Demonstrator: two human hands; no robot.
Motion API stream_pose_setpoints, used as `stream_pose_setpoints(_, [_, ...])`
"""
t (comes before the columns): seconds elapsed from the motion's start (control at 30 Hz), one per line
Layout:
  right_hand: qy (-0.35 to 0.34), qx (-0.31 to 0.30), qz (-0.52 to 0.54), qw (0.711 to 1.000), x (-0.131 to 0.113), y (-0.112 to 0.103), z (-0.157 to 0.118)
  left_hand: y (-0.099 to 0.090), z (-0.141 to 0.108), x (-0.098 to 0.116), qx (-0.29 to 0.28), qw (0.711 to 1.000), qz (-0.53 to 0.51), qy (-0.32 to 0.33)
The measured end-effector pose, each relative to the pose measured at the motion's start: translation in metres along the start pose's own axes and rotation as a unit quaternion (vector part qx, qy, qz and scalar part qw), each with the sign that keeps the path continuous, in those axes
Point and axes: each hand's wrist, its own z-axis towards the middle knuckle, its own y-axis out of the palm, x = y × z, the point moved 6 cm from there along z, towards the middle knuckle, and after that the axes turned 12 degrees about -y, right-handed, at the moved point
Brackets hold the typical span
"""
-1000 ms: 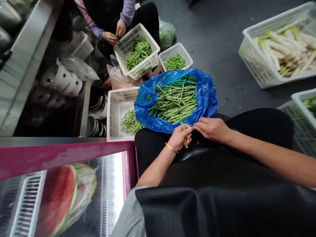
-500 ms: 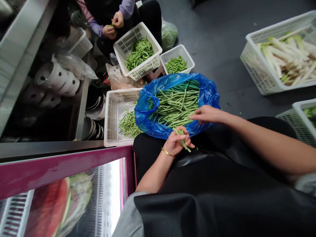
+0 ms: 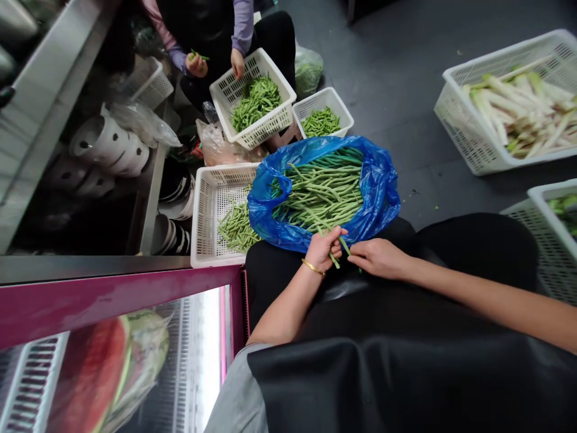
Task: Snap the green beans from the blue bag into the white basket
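Observation:
Long green beans (image 3: 329, 192) lie heaped in an open blue plastic bag (image 3: 381, 180) in front of my lap. At the bag's near edge my left hand (image 3: 323, 249) is closed around a few green beans, whose ends stick out below the fingers. My right hand (image 3: 376, 257) pinches the end of a long green bean (image 3: 344, 245) that runs across to the left hand. To the left of the bag, a white basket (image 3: 202, 180) contains short bean pieces (image 3: 237, 228).
Across from me a co-worker's hand (image 3: 237, 63) hangs over a basket of green pods (image 3: 256, 102); a smaller basket (image 3: 349, 120) stands beside it. At right is a crate of white-stemmed vegetables (image 3: 523, 114). A pink-framed glass case (image 3: 112, 294) with cut watermelon borders my left.
My right hand has come from over the bag down towards me, now holding a bean end beside my left hand. The co-worker's hands have moved apart, one lowering to the basket.

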Motion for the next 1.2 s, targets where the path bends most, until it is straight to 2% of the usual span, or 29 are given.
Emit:
stream_pose_setpoints(0.07, [0.053, 0.126, 0.123, 0.983, 0.005, -0.014, -0.020, 0.004, -0.002, -0.005, 0.002, 0.999, -0.026, 0.034])
stream_pose_setpoints(0.13, [0.103, 0.287, 0.239, 0.922, 0.019, -0.035, -0.041, 0.005, -0.007, -0.009, 0.000, 0.998, -0.041, 0.056])
stream_pose_setpoints(0.17, [0.116, 0.323, 0.271, 0.899, 0.026, -0.042, -0.049, 0.007, -0.011, -0.012, -0.012, 0.998, -0.030, 0.054])
stream_pose_setpoints(0.2, [0.122, 0.303, 0.289, 0.900, 0.030, -0.045, -0.052, 0.009, -0.015, -0.014, -0.034, 0.998, -0.008, 0.043])
stream_pose_setpoints(0.23, [0.124, 0.229, 0.297, 0.919, 0.032, -0.042, -0.052, 0.013, -0.019, -0.017, -0.066, 0.997, 0.023, 0.025])
stream_pose_setpoints(0.27, [0.130, 0.124, 0.297, 0.938, 0.033, -0.036, -0.050, 0.018, -0.023, -0.021, -0.103, 0.993, 0.058, 0.005])
stream_pose_setpoints(0.3, [0.136, 0.027, 0.296, 0.945, 0.032, -0.028, -0.048, 0.022, -0.027, -0.024, -0.138, 0.986, 0.093, -0.012])
stream_pose_setpoints(0.33, [0.141, -0.029, 0.304, 0.942, 0.031, -0.025, -0.046, 0.026, -0.031, -0.026, -0.166, 0.978, 0.126, -0.024])
stream_pose_setpoints(0.37, [0.142, -0.030, 0.321, 0.936, 0.029, -0.026, -0.040, 0.028, -0.034, -0.029, -0.184, 0.969, 0.159, -0.032])
stream_pose_setpoints(0.4, [0.136, 0.020, 0.339, 0.931, 0.026, -0.033, -0.032, 0.029, -0.035, -0.031, -0.188, 0.963, 0.190, -0.037])
stream_pose_setpoints(0.43, [0.121, 0.098, 0.347, 0.925, 0.021, -0.042, -0.025, 0.028, -0.034, -0.032, -0.178, 0.959, 0.216, -0.038])
stream_pose_setpoints(0.5, [0.064, 0.236, 0.300, 0.922, 0.003, -0.059, -0.016, 0.019, -0.027, -0.030, -0.124, 0.966, 0.221, -0.042])
stream_pose_setpoints(0.53, [0.022, 0.262, 0.254, 0.931, -0.012, -0.062, -0.014, 0.012, -0.022, -0.028, -0.085, 0.977, 0.192, -0.047])
stream_pose_setpoints(0.57, [-0.024, 0.255, 0.206, 0.944, -0.027, -0.059, -0.013, 0.004, -0.017, -0.026, -0.041, 0.987, 0.146, -0.050])
stream_pose_setpoints(0.6, [-0.064, 0.222, 0.170, 0.958, -0.040, -0.052, -0.012, -0.004, -0.013, -0.023, 0.000, 0.994, 0.093, -0.051])
stream_pose_setpoints(0.67, [-0.093, 0.126, 0.166, 0.974, -0.050, -0.027, -0.013, -0.015, -0.009, -0.019, 0.051, 0.998, 0.013, -0.038])
stream_pose_setpoints(0.73, [-0.043, 0.083, 0.217, 0.972, -0.038, -0.006, -0.014, -0.013, -0.010, -0.014, 0.038, 0.999, 0.009, -0.004])
stream_pose_setpoints(0.8, [0.010, 0.103, 0.221, 0.970, -0.017, 0.002, -0.014, -0.001, -0.015, -0.015, -0.016, 0.998, 0.059, 0.009])
stream_pose_setpoints(0.9, [0.005, 0.157, 0.055, 0.986, -0.001, -0.010, -0.013, 0.013, -0.024, -0.018, -0.049, 0.990, 0.134, 0.002])
stream_pose_setpoints(1.0, [-0.054, 0.151, -0.121, 0.980, -0.006, -0.031, -0.015, 0.013, -0.030, -0.014, -0.018, 0.981, 0.193, 0.020])
stream_pose_setpoints(1.03, [-0.079, 0.127, -0.153, 0.977, -0.010, -0.036, -0.017, 0.012, -0.031, -0.011, -0.011, 0.974, 0.223, 0.030])
stream_pose_setpoints(1.1, [-0.123, 0.042, -0.168, 0.977, -0.017, -0.041, -0.019, 0.012, -0.034, -0.009, -0.016, 0.956, 0.289, 0.043])
stream_pose_setpoints(1.17, [-0.154, -0.059, -0.120, 0.979, -0.022, -0.038, -0.022, 0.016, -0.036, -0.015, -0.061, 0.939, 0.337, 0.016])
stream_pose_setpoints(1.2, [-0.165, -0.091, -0.091, 0.978, -0.025, -0.036, -0.022, 0.020, -0.037, -0.021, -0.096, 0.936, 0.340, -0.012])
